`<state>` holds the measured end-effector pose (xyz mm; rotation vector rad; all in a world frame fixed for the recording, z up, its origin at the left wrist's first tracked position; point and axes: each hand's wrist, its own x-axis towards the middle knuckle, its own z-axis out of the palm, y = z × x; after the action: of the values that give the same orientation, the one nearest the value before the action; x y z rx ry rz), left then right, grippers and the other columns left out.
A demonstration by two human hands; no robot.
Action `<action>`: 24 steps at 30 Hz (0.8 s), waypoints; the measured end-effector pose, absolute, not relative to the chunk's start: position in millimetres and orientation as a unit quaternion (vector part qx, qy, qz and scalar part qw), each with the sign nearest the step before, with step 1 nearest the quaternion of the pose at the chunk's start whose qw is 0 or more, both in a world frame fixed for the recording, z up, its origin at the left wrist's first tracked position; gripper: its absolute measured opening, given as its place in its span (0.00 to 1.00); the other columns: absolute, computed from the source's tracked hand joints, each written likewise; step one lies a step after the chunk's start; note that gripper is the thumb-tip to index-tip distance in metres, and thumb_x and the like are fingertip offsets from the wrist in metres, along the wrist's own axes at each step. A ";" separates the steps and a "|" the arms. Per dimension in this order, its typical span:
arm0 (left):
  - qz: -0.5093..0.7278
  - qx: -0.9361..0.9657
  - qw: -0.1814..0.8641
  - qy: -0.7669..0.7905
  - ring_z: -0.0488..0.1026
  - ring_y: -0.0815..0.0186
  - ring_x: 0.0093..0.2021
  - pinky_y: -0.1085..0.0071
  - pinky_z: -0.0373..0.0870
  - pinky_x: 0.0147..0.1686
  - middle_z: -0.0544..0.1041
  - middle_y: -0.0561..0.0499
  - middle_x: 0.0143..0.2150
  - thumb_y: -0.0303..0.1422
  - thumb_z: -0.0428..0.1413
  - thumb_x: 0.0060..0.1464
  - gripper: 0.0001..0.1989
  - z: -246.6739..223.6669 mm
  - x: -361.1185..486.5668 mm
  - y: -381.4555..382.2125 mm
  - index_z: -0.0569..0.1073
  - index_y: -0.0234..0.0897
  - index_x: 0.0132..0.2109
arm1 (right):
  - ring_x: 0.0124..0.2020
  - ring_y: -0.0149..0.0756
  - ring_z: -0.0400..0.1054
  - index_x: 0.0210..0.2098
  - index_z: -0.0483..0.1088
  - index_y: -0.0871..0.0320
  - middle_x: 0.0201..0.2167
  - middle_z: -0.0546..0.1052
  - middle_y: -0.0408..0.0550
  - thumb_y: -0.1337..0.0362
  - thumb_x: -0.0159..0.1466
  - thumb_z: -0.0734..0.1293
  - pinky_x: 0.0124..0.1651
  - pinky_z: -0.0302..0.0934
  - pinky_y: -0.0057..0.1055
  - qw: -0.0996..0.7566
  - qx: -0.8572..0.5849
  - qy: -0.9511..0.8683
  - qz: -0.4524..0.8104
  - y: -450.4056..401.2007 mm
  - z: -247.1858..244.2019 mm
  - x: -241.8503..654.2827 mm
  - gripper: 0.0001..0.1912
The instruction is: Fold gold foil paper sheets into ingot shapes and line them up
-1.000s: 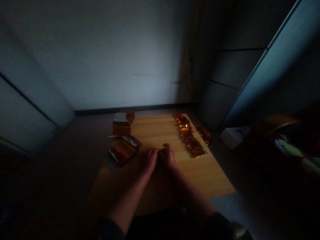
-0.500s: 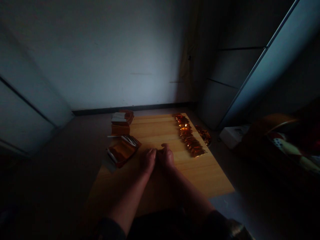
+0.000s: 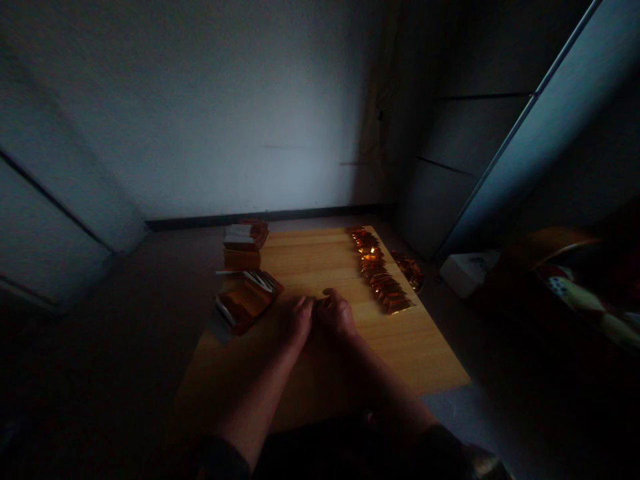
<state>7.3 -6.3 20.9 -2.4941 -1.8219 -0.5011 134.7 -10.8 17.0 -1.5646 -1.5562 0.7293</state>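
- Together, the left hand and the right hand rest curled and touching, knuckles up, near the middle of the pale wooden worktop; neither is spread open, and I cannot tell whether they pinch anything between them;
- just right of the hands, a long row of overlapping shiny orange foil sachets runs along the worktop's right side, its near end close to the right hand;
- beyond that row, a small loose heap of orange foil sachets sits at the worktop's right edge;
- just left of the left hand, a bundle of orange foil packets with white edges lies at the left edge;
- farther away, a stack of orange and white packets stands at the far left corner;
- off to the right, a white box sits low beside the worktop, near a patterned cloth.
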 end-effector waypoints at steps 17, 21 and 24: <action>-0.182 -0.811 0.019 -0.555 0.70 0.61 0.39 0.67 0.62 0.37 0.77 0.47 0.36 0.28 0.47 0.59 0.12 20.4 5.8 -5.7 0.76 0.39 0.39 | 0.28 0.31 0.66 0.30 0.69 0.56 0.25 0.74 0.42 0.69 0.52 0.60 0.31 0.58 0.24 0.411 -0.624 -0.611 0.261 -11.6 14.5 134.2 0.08; -0.196 -0.809 0.019 -0.553 0.70 0.60 0.39 0.67 0.63 0.37 0.77 0.48 0.35 0.28 0.47 0.59 0.12 19.9 5.8 -5.0 0.76 0.40 0.39 | 0.28 0.31 0.66 0.30 0.68 0.56 0.26 0.75 0.42 0.69 0.51 0.61 0.32 0.58 0.24 0.410 -0.628 -0.605 0.268 -9.3 13.0 134.5 0.08; -0.206 -0.807 0.015 -0.554 0.71 0.59 0.39 0.66 0.64 0.38 0.78 0.47 0.37 0.30 0.48 0.58 0.12 17.4 5.6 -3.3 0.76 0.40 0.42 | 0.28 0.31 0.65 0.29 0.68 0.56 0.25 0.74 0.42 0.69 0.50 0.61 0.32 0.58 0.25 0.419 -0.626 -0.598 0.275 -7.5 10.8 134.7 0.07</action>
<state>5.6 -3.3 17.4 -2.5113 -1.7229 -0.6407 134.7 -7.5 10.8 -1.5696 -1.5000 0.6896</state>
